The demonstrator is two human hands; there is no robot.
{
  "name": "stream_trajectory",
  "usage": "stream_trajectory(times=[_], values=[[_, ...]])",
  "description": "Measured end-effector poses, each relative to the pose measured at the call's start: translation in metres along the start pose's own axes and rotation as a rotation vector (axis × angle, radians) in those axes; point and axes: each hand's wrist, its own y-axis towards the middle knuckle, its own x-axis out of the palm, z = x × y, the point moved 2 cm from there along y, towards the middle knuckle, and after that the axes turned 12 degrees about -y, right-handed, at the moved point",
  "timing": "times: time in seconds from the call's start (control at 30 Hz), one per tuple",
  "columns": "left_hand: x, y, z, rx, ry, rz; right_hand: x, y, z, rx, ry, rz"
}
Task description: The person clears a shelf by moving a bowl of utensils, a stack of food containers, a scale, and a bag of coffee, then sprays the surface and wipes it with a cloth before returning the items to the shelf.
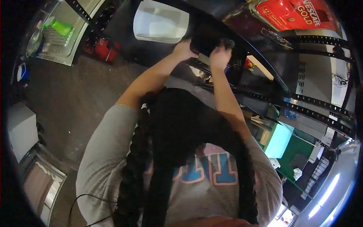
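In the top centre, a black surface point(123, 33) carries stacked white containers point(160, 22); upper left, a metal draining board point(56, 49) holds a green bottle point(61, 27).

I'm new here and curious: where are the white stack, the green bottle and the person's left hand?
White stack point(161, 25), head view: its topmost piece.
Green bottle point(61, 28), head view: its body.
Left hand point(183, 51), head view: its middle.

A grey short-sleeved T-shirt point(206, 200) with blue, pink-outlined letters point(225, 172), under a black apron point(185, 117) with straps; long braid point(133, 162); thin black cable point(86, 195) beside the left sleeve point(121, 115).
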Motion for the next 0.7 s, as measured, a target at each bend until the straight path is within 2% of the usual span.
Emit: stream_trajectory(times=[0.03, 0.07, 0.13, 0.23, 0.3, 0.37, 0.4, 0.47, 0.57, 0.6, 0.67, 0.7], values=[[0.000, 0.001, -0.001, -0.002, -0.007, 0.003, -0.001, 0.002, -0.014, -0.113, 0.092, 0.044], [0.000, 0.001, -0.002, 0.012, -0.005, -0.002, -0.006, 0.002, -0.026, -0.121, 0.087, 0.040], [0.005, 0.000, -0.008, 0.016, -0.018, -0.002, -0.016, -0.002, -0.047, -0.335, 0.318, -0.043], [0.004, 0.004, -0.014, 0.024, -0.032, -0.008, -0.020, -0.007, -0.008, -0.403, 0.317, -0.149], [-0.002, -0.003, 0.000, 0.016, 0.010, -0.017, -0.006, -0.001, 0.049, -0.252, 0.035, -0.136], [-0.001, -0.006, -0.001, 0.056, 0.013, 0.042, -0.001, 0.019, 0.085, -0.353, -0.219, -0.089], [0.002, -0.005, -0.003, 0.044, 0.006, 0.023, 0.030, 0.031, 0.109, -0.366, -0.222, -0.101], [0.003, -0.004, -0.003, 0.029, -0.004, 0.012, 0.115, 0.061, 0.138, -0.366, -0.417, -0.043], [0.003, -0.003, -0.003, 0.057, 0.024, 0.024, -0.012, 0.077, -0.004, -0.034, -0.131, -0.484], [0.002, -0.003, -0.002, 0.028, 0.001, 0.022, -0.006, 0.066, -0.022, -0.039, -0.134, -0.491], [0.004, -0.005, -0.002, -0.007, -0.025, 0.022, 0.000, 0.050, -0.050, -0.401, 0.268, -0.176], [0.003, -0.003, -0.005, -0.026, -0.090, -0.017, -0.004, 0.041, -0.053, -0.406, 0.269, -0.179]])
